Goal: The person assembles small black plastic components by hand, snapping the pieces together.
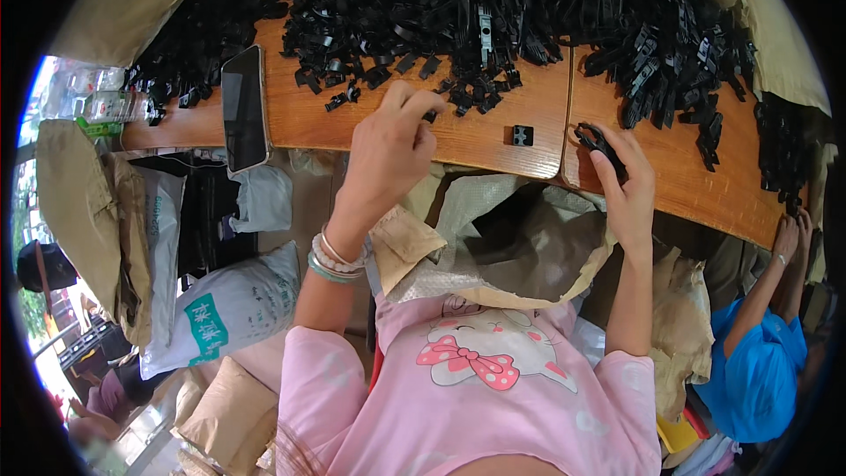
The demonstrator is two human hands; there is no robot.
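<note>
Holding | left hand (390,152): one black piece (430,115) | right hand (631,178): one clip (593,136)

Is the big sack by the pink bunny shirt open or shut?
Open. The big sack has its mouth spread wide, and its shadowy inside shows. I can't tell what lies at the bottom.

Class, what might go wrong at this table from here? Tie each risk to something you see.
The near end of the phone seems to overhang the table, so a passing arm might knock it off.
The small black block lies loose near the front edge, by the open sack; a stray sweep might drop it in unnoticed.
The black clip in the right hand might slip.
</note>
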